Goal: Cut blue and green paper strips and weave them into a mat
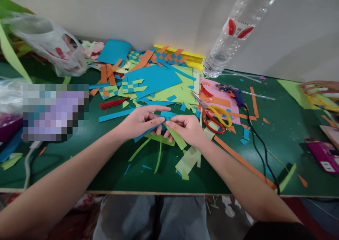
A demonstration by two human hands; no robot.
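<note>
My left hand (141,121) and my right hand (185,128) meet over the middle of the green table (79,165). Both pinch blue paper strips (166,115) crossed with a light green strip (177,138). My left fingers are closed on the blue strip's left part. My right fingers grip where the blue and green strips overlap. A long blue strip (116,115) lies flat on the table just behind my left hand. Loose green strips (159,155) lie under my wrists.
A heap of blue, green and orange paper (156,81) and woven squares lies behind. Red-and-yellow scissors (215,117) and a glue gun (234,93) with a black cord lie right. A clear bottle (235,31) leans on the wall. A plastic bag (50,42) sits far left.
</note>
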